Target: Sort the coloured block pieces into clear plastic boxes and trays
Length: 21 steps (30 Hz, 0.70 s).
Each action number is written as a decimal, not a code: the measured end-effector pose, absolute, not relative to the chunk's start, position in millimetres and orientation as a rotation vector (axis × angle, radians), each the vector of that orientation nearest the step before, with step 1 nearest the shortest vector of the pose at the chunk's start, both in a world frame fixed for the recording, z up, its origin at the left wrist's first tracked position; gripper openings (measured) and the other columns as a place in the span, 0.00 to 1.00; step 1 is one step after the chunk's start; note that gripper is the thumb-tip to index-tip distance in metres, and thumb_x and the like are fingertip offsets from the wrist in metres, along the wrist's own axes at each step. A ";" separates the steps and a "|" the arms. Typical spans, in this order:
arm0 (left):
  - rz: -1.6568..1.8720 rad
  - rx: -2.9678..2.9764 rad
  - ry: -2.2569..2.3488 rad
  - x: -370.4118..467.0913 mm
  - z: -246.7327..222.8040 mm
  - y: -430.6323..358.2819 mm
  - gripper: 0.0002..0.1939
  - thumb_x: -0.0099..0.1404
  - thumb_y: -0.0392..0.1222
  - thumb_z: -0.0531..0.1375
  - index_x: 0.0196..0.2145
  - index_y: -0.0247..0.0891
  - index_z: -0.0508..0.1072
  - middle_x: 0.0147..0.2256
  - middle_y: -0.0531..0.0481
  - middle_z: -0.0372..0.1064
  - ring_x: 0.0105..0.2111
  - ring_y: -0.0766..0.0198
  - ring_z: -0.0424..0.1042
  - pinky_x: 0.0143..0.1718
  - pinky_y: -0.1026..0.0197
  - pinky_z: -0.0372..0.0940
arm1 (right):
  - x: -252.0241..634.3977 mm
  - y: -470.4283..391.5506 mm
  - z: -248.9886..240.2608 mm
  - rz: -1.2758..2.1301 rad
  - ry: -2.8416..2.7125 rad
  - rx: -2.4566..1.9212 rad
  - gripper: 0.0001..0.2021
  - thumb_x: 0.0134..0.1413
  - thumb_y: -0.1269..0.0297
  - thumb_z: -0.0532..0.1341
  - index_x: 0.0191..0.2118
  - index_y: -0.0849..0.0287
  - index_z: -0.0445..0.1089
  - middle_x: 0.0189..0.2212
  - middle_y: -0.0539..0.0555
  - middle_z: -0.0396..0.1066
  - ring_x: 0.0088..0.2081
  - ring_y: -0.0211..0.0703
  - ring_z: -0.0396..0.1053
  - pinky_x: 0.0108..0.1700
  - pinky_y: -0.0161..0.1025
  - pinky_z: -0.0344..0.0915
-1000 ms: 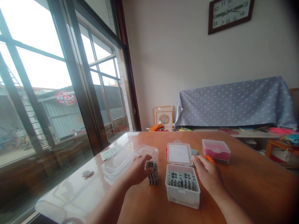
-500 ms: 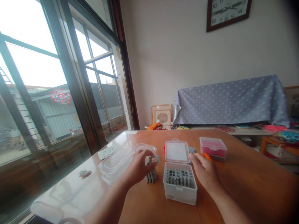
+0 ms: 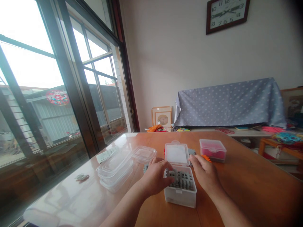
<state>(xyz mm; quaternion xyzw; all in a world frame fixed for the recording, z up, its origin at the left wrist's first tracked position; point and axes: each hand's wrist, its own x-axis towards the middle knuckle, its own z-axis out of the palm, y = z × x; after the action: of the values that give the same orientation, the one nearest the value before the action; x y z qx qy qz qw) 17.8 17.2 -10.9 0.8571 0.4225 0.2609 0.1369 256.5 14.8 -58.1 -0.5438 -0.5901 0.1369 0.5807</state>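
Note:
A clear plastic box (image 3: 180, 199) stands before me, its hinged lid (image 3: 176, 153) swung back. Rows of grey notched plastic pieces (image 3: 183, 179) stand on edge inside. My left hand (image 3: 156, 176) reaches over the box's left rim, thumb and fingers closed on a grey notched piece at the left end of the row. At the lid's right edge, my right hand (image 3: 204, 167) pinches the lid with its fingertips. More grey pieces (image 3: 145, 168) show behind my left hand, mostly hidden by it. Beyond the right hand lie an orange piece (image 3: 206, 158) and a grey piece (image 3: 192, 152).
To the left are stacked clear containers (image 3: 115, 171) and a separate clear lid (image 3: 145, 154). A small pile of pieces (image 3: 81, 177) lies further left. A lidded box with pink contents (image 3: 213, 150) stands at the right on the wooden table (image 3: 248, 176).
My left hand has moved right, from above the grey stack to the left side of the open box. The right hand stays at the lid's edge. The view has shifted slightly.

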 end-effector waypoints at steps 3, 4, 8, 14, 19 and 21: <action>0.767 2.477 1.210 19.7 -13.5 18.1 0.20 0.53 0.39 0.72 0.45 0.48 0.77 0.48 0.48 0.72 0.55 0.49 0.65 0.57 0.49 0.62 | 255.9 13.7 -55.8 0.312 -1.376 -1.263 0.22 0.66 0.44 0.54 0.30 0.56 0.70 0.25 0.48 0.69 0.31 0.42 0.66 0.33 0.36 0.58; 0.769 2.482 1.202 20.2 -13.1 17.7 0.20 0.53 0.39 0.72 0.45 0.48 0.77 0.48 0.48 0.73 0.55 0.49 0.64 0.57 0.49 0.62 | 255.9 13.3 -55.0 0.305 -1.377 -1.258 0.22 0.66 0.44 0.54 0.30 0.56 0.71 0.25 0.49 0.70 0.31 0.42 0.66 0.33 0.36 0.58; 0.767 2.518 1.175 21.1 -6.3 11.8 0.15 0.57 0.38 0.68 0.43 0.47 0.77 0.45 0.49 0.75 0.53 0.49 0.65 0.56 0.49 0.61 | 255.8 11.3 -51.9 0.262 -1.381 -1.242 0.23 0.66 0.44 0.53 0.30 0.56 0.72 0.24 0.49 0.70 0.29 0.42 0.66 0.32 0.35 0.59; 0.662 2.677 1.112 20.7 3.0 -0.3 0.08 0.67 0.41 0.60 0.41 0.49 0.80 0.41 0.50 0.78 0.50 0.49 0.67 0.60 0.44 0.56 | 254.5 10.5 -49.4 0.220 -1.364 -1.222 0.25 0.64 0.41 0.53 0.29 0.55 0.72 0.20 0.49 0.68 0.27 0.42 0.65 0.30 0.35 0.60; 0.635 2.700 1.090 22.7 2.2 -2.0 0.11 0.70 0.47 0.57 0.36 0.50 0.81 0.39 0.49 0.79 0.50 0.49 0.68 0.63 0.39 0.50 | 254.2 9.6 -48.2 0.210 -1.366 -1.233 0.25 0.64 0.40 0.53 0.29 0.55 0.72 0.20 0.49 0.68 0.26 0.42 0.64 0.29 0.35 0.59; 0.656 2.680 1.097 23.7 1.3 -1.1 0.11 0.70 0.48 0.58 0.37 0.50 0.82 0.40 0.49 0.80 0.50 0.49 0.68 0.63 0.40 0.50 | 254.7 9.6 -48.6 0.213 -1.367 -1.239 0.25 0.64 0.40 0.53 0.28 0.55 0.72 0.20 0.49 0.68 0.26 0.42 0.64 0.29 0.35 0.59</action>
<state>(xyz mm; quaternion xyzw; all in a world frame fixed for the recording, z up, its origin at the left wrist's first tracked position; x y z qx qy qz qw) 23.7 -1.1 1.3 0.8993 0.3680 0.2201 0.0864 254.7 9.6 -48.6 -0.5344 -0.5893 0.0918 0.5989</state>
